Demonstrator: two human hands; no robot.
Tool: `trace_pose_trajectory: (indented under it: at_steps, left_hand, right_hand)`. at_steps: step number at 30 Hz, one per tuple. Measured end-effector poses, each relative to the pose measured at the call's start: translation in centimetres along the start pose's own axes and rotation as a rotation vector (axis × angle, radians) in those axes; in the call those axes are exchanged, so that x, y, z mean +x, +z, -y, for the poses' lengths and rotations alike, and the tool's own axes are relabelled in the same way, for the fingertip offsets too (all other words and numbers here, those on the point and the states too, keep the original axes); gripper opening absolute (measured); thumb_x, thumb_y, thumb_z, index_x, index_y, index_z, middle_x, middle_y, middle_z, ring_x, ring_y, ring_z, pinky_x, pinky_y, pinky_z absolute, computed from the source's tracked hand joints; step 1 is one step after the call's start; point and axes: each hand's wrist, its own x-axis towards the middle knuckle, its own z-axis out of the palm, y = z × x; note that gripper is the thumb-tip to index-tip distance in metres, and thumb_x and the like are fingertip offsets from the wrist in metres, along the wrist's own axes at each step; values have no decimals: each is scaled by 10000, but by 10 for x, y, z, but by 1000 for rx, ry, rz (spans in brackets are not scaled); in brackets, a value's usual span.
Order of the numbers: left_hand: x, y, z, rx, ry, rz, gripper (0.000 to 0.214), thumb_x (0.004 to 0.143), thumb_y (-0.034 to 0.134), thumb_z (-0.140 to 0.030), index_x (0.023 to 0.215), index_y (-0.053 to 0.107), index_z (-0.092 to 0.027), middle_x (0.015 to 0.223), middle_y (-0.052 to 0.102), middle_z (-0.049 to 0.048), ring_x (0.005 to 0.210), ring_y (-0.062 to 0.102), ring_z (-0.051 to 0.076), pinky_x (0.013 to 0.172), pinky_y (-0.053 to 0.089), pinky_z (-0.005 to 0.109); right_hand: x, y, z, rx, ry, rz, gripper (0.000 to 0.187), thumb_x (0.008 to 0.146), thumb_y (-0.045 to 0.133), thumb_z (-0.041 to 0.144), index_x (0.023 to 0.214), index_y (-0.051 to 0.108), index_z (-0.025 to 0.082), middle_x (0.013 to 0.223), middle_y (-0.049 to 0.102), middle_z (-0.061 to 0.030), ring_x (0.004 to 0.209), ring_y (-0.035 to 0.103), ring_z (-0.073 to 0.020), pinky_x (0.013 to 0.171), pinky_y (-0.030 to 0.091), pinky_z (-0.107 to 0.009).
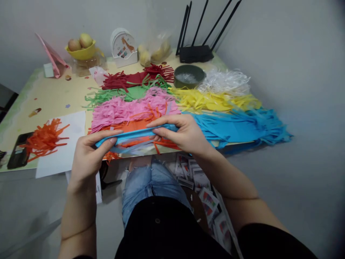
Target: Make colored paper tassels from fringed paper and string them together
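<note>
A narrow blue paper strip [134,135], folded or rolled lengthwise, is stretched level between my two hands above the table's front edge. My left hand [90,153] pinches its left end between thumb and fingers. Toward the other end, my right hand [179,133] grips it the same way. Thin pale blue fringe hangs beneath the strip. Right behind it lies orange fringed paper [129,126], partly covered by my hands. Blue fringed paper [234,126] spreads to the right of my right hand, and pink fringed paper [129,108] lies beyond the orange.
Farther back are green [134,92], dark red [129,80] and yellow fringed paper [215,100], a dark green bowl [188,84], clear shreds [226,82] and a router [196,54]. At left, orange shreds [48,136] lie over a phone [17,154] and white sheet [61,154].
</note>
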Motion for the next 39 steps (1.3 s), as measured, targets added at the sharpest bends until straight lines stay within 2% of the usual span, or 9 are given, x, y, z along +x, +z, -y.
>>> trace_pose_trajectory:
  at_steps: [6, 10, 13, 16, 19, 23, 26, 30, 39]
  left_hand:
    - [2, 1, 3, -148, 124, 87, 42, 772, 781, -256, 770, 820, -243, 832, 743, 51, 750, 666, 169, 689, 542, 274]
    - [0, 1, 1, -110, 178, 114, 108, 796, 744, -299, 753, 792, -212, 822, 712, 71, 739, 635, 184, 665, 504, 301]
    - [-4, 3, -1, -29, 240, 111, 170, 837, 720, -341, 740, 724, -201, 784, 678, 61, 771, 626, 197, 705, 492, 319]
    - [-7, 8, -2, 97, 261, 39, 245, 843, 745, -285, 693, 566, -212, 737, 638, 13, 729, 600, 164, 693, 474, 293]
    - [-6, 11, -3, 262, 300, 9, 166, 841, 757, -270, 821, 599, -224, 827, 667, 6, 753, 617, 155, 700, 476, 278]
    - [-4, 10, -4, 471, 402, 58, 153, 873, 715, -273, 1021, 704, -234, 920, 713, 30, 836, 649, 181, 778, 498, 296]
    - [-5, 9, -6, 444, 381, 93, 65, 875, 705, -266, 875, 671, -211, 886, 727, 36, 803, 662, 179, 756, 516, 294]
    - [-8, 11, -6, 158, 205, 141, 133, 886, 716, -280, 865, 611, -201, 835, 754, 35, 755, 720, 175, 703, 563, 277]
    - [-5, 16, 3, -256, -17, 140, 154, 808, 804, -281, 949, 822, -222, 766, 776, 42, 754, 754, 196, 755, 624, 310]
  right_hand:
    - [1, -2, -5, 52, -53, 12, 181, 829, 659, 161, 886, 828, 190, 799, 782, -23, 709, 723, -122, 677, 586, -223]
    - [1, -2, -2, 17, -51, 57, 163, 833, 682, 249, 864, 820, 168, 811, 791, -44, 683, 714, -130, 637, 570, -224]
    - [-1, 0, 1, -96, -75, 35, 187, 862, 707, 321, 837, 805, 164, 812, 792, -54, 709, 716, -143, 670, 564, -239]
    - [-4, 2, 3, -291, -114, -30, 171, 876, 696, 252, 999, 790, 179, 978, 803, -57, 849, 738, -166, 778, 563, -264]
    - [-7, 2, 3, -434, -136, -34, 283, 896, 654, 201, 1164, 743, 194, 1148, 777, -68, 990, 732, -192, 870, 550, -295]
    - [-6, -1, 3, -504, -139, -25, 107, 905, 641, 223, 935, 733, 178, 937, 784, -57, 841, 710, -179, 774, 523, -277]
    - [-6, -2, 5, -426, -97, -20, 59, 876, 663, 227, 862, 683, 173, 862, 762, -42, 766, 690, -157, 707, 510, -257]
    - [-7, 1, 5, -95, 38, 19, 87, 883, 679, 256, 903, 698, 173, 829, 768, -27, 724, 735, -143, 670, 577, -241]
    - [2, 0, -7, 320, 61, 139, 164, 843, 782, 308, 940, 828, 185, 848, 812, -57, 752, 786, -162, 715, 657, -250]
